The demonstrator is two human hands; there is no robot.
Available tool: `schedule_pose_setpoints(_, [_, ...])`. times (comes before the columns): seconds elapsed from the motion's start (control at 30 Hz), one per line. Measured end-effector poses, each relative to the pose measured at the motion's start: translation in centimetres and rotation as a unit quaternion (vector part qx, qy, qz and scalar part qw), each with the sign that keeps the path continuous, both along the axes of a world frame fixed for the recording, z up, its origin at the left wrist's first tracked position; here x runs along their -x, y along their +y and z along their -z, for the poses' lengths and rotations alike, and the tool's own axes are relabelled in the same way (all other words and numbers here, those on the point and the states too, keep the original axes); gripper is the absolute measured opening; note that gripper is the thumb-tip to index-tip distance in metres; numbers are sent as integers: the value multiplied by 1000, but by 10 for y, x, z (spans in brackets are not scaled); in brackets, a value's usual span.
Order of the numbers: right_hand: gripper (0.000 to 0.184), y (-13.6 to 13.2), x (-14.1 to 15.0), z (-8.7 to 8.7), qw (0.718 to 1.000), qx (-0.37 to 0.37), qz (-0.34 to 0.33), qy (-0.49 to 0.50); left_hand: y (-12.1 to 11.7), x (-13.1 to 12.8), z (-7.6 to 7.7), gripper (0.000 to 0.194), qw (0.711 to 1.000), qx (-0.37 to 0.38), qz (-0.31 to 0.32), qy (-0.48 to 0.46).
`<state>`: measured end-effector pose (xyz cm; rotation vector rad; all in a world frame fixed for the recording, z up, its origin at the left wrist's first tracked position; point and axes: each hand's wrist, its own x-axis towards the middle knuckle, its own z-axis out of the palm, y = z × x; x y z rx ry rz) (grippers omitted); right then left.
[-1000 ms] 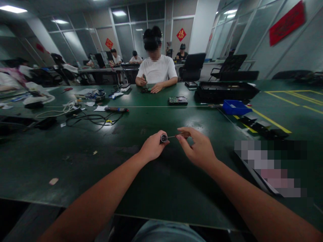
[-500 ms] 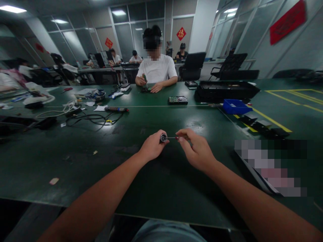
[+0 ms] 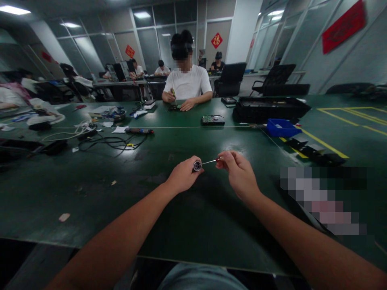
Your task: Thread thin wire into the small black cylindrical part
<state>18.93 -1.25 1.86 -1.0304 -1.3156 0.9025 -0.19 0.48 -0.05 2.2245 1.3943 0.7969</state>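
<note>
Above the near part of the green table, my left hand point(image 3: 183, 176) is wrapped around a small dark cylinder with a silver rim point(image 3: 197, 166). Its round end faces me; what the cylinder is I cannot tell. My right hand point(image 3: 238, 174) pinches the red handle of a thin screwdriver point(image 3: 209, 162). The slim metal shaft points left and slants slightly down to the cylinder's side. Whether its tip touches or enters the cylinder is hard to make out. Most of the handle is hidden behind my fingers.
Across the green table point(image 3: 136, 221) a co-worker point(image 3: 187, 82) in a white shirt works with a screwdriver. A hard drive point(image 3: 213, 119) lies mid-table, a blue bin point(image 3: 282, 128) and black tray point(image 3: 272, 108) to the right. Black cables point(image 3: 113, 143) and a pen-shaped tool point(image 3: 139, 131) lie left.
My right hand has shifted a little right and up, and its fingers have closed more tightly on the screwdriver's handle. The shaft now tilts up toward the right. My left hand has barely moved.
</note>
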Motion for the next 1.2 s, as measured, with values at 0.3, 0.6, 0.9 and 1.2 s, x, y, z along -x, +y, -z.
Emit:
schedule_pose_setpoints(0.3, [27,-7,-2,-7,993,-61,67,-73,-1,0,-1,15,1000,5,-3,-10])
schedule_pose_setpoints(0.6, [22,-18,2,-10,973,-109,43,-198,-4,-1,-5,16,1000,23,-8,-15])
schedule_pose_setpoints(0.9, [39,-20,-2,-16,924,-139,117,-338,-3,-1,-2,16,1000,20,-2,-10])
schedule_pose_setpoints(1.2, [23,-22,-1,-18,919,-172,77,-348,-2,-1,0,17,1000,24,-4,-5])
